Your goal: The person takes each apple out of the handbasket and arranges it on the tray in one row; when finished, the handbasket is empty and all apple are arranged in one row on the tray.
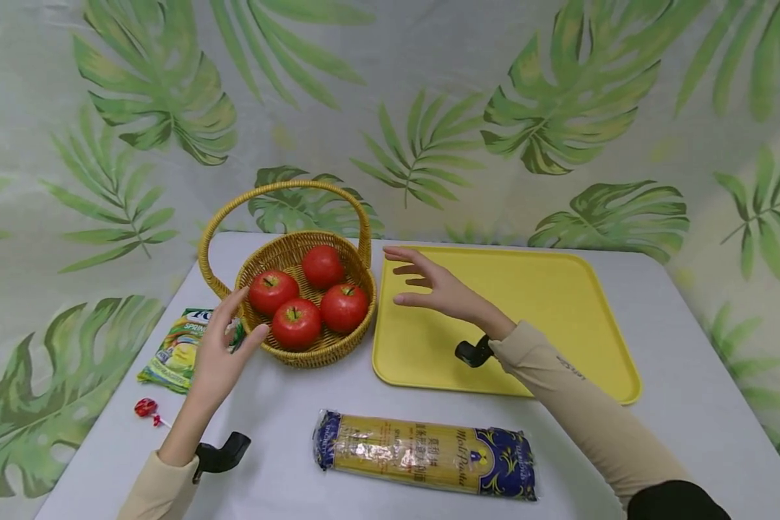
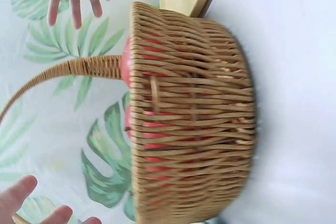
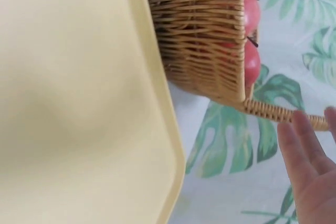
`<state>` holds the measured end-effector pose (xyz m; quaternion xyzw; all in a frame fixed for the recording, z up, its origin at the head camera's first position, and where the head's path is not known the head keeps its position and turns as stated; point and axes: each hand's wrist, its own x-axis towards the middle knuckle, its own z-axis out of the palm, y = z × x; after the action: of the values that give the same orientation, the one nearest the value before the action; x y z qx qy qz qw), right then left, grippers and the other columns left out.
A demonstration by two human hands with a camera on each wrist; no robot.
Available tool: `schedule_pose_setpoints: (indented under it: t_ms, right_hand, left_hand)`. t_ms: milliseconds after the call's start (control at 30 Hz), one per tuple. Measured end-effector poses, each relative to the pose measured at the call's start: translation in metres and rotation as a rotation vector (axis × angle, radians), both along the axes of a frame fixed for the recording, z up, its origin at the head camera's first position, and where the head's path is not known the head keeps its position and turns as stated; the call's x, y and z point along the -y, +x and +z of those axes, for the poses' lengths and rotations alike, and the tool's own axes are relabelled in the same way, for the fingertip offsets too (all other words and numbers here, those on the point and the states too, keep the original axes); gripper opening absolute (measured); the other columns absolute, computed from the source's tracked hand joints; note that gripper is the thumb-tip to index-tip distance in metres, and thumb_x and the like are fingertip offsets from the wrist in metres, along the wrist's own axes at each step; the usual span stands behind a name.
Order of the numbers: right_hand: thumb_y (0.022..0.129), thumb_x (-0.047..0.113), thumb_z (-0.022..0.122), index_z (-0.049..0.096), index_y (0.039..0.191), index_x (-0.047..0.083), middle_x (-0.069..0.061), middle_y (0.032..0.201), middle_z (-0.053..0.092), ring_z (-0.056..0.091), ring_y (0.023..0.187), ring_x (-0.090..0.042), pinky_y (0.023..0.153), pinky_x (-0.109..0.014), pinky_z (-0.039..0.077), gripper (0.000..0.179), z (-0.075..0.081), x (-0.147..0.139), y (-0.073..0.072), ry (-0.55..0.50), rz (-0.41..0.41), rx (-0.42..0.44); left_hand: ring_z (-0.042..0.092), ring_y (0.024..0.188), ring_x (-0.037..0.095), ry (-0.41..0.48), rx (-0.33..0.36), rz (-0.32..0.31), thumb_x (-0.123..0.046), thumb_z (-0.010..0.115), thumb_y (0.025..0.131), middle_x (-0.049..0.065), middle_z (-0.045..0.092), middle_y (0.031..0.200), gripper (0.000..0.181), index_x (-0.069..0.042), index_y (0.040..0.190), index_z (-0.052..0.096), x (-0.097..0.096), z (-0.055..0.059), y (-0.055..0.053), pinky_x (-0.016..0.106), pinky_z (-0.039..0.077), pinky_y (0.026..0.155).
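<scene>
A wicker basket (image 1: 318, 357) with a tall arched handle holds several red apples (image 1: 297, 324). To its left, my left hand (image 1: 219, 354) is raised with fingers spread and nothing in its grasp. My right hand (image 1: 438, 285) hovers over the left part of a yellow tray (image 1: 526, 325), fingers extended toward the basket, also holding nothing. In the left wrist view the basket's woven side (image 2: 194, 114) fills the middle, with left fingertips at the lower left corner. The right wrist view has the right fingers (image 3: 307, 145) near the handle's base; whether they touch it I cannot tell.
A green snack packet (image 1: 178, 350) lies left of the basket, partly behind the left hand. Near it is a red lollipop (image 1: 146, 407), its stick partly behind the left forearm. A pack of spaghetti (image 1: 422, 455) lies along the front of the white table (image 1: 279, 462).
</scene>
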<state>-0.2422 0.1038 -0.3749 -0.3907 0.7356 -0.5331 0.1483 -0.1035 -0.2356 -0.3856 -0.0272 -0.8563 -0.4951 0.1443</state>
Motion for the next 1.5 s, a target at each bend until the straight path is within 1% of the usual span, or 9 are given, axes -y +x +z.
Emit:
schedule_pose_setpoints:
  t_ms: [200, 300, 400, 533, 767, 933, 1133, 1333, 1500]
  right_hand:
    - [0.091, 0.008, 0.063, 0.025, 0.151, 0.012, -0.012, 0.151, 0.029, 0.033, 0.132, -0.039, 0.105, -0.054, 0.030, 0.071, -0.001, 0.035, -0.015, 0.038, 0.113, 0.027]
    - [0.090, 0.013, 0.065, 0.030, 0.150, 0.013, -0.013, 0.150, 0.031, 0.032, 0.132, -0.035, 0.106, -0.056, 0.028, 0.070, -0.001, 0.050, -0.021, 0.097, 0.165, 0.029]
    - [0.089, 0.011, 0.066, 0.033, 0.148, 0.010, -0.016, 0.149, 0.033, 0.034, 0.133, -0.029, 0.107, -0.055, 0.026, 0.068, -0.003, 0.064, -0.027, 0.153, 0.219, 0.045]
    - [0.088, 0.006, 0.066, 0.038, 0.145, 0.004, -0.014, 0.147, 0.036, 0.034, 0.133, -0.030, 0.108, -0.048, 0.029, 0.064, -0.003, 0.078, -0.034, 0.225, 0.276, 0.059]
    - [0.083, 0.000, 0.066, 0.046, 0.140, 0.005, -0.007, 0.146, 0.039, 0.033, 0.132, -0.023, 0.103, -0.035, 0.036, 0.060, -0.001, 0.098, -0.040, 0.394, 0.317, -0.009]
    - [0.079, -0.002, 0.067, 0.049, 0.138, 0.009, -0.008, 0.144, 0.039, 0.034, 0.130, -0.022, 0.104, -0.035, 0.034, 0.062, -0.003, 0.108, -0.038, 0.548, 0.279, -0.069]
    - [0.080, -0.001, 0.070, 0.052, 0.136, 0.019, -0.008, 0.140, 0.043, 0.039, 0.126, -0.024, 0.102, -0.038, 0.036, 0.062, -0.004, 0.114, -0.032, 0.691, 0.197, -0.125]
    - [0.077, 0.008, 0.076, 0.056, 0.130, 0.022, -0.009, 0.132, 0.046, 0.040, 0.121, -0.024, 0.098, -0.040, 0.038, 0.059, -0.005, 0.112, -0.029, 0.677, 0.127, -0.192]
    - [0.075, 0.014, 0.078, 0.056, 0.129, 0.022, -0.008, 0.129, 0.043, 0.040, 0.118, -0.024, 0.096, -0.040, 0.039, 0.060, -0.006, 0.108, -0.029, 0.559, 0.092, -0.213]
  left_hand:
    - [0.032, 0.135, 0.037, 0.131, 0.119, 0.041, -0.020, 0.060, 0.096, 0.014, 0.023, 0.153, 0.063, -0.011, 0.150, 0.030, 0.006, -0.015, 0.009, 0.057, 0.032, 0.103]
    - [0.034, 0.134, 0.035, 0.156, 0.160, 0.081, -0.024, 0.059, 0.097, 0.013, 0.023, 0.152, 0.062, -0.010, 0.150, 0.031, 0.007, -0.026, 0.010, 0.055, 0.034, 0.103]
    - [0.033, 0.133, 0.037, 0.186, 0.187, 0.090, -0.025, 0.059, 0.096, 0.014, 0.022, 0.153, 0.063, -0.009, 0.150, 0.030, 0.008, -0.036, 0.010, 0.055, 0.034, 0.103]
    - [0.028, 0.135, 0.042, 0.216, 0.253, 0.047, -0.025, 0.059, 0.097, 0.014, 0.012, 0.156, 0.068, -0.013, 0.153, 0.022, 0.008, -0.043, 0.006, 0.058, 0.032, 0.103]
    - [0.028, 0.136, 0.041, 0.277, 0.371, -0.016, -0.028, 0.058, 0.097, 0.010, 0.003, 0.158, 0.075, -0.021, 0.155, 0.011, 0.010, -0.049, -0.001, 0.053, 0.033, 0.104]
    - [0.026, 0.136, 0.042, 0.322, 0.398, -0.027, -0.026, 0.060, 0.096, 0.010, -0.001, 0.158, 0.078, -0.025, 0.155, 0.009, 0.010, -0.053, -0.005, 0.052, 0.033, 0.105]
    - [0.020, 0.137, 0.046, 0.366, 0.386, -0.034, -0.019, 0.061, 0.095, 0.011, -0.003, 0.158, 0.079, -0.021, 0.155, 0.009, 0.007, -0.054, -0.008, 0.056, 0.028, 0.107]
    - [0.017, 0.137, 0.047, 0.354, 0.399, -0.026, -0.020, 0.061, 0.095, 0.011, -0.005, 0.158, 0.080, -0.023, 0.155, 0.008, 0.007, -0.055, -0.009, 0.057, 0.026, 0.107]
    - [0.016, 0.138, 0.047, 0.356, 0.402, -0.027, -0.021, 0.061, 0.095, 0.010, -0.006, 0.158, 0.080, -0.025, 0.155, 0.008, 0.007, -0.056, -0.009, 0.057, 0.025, 0.107]
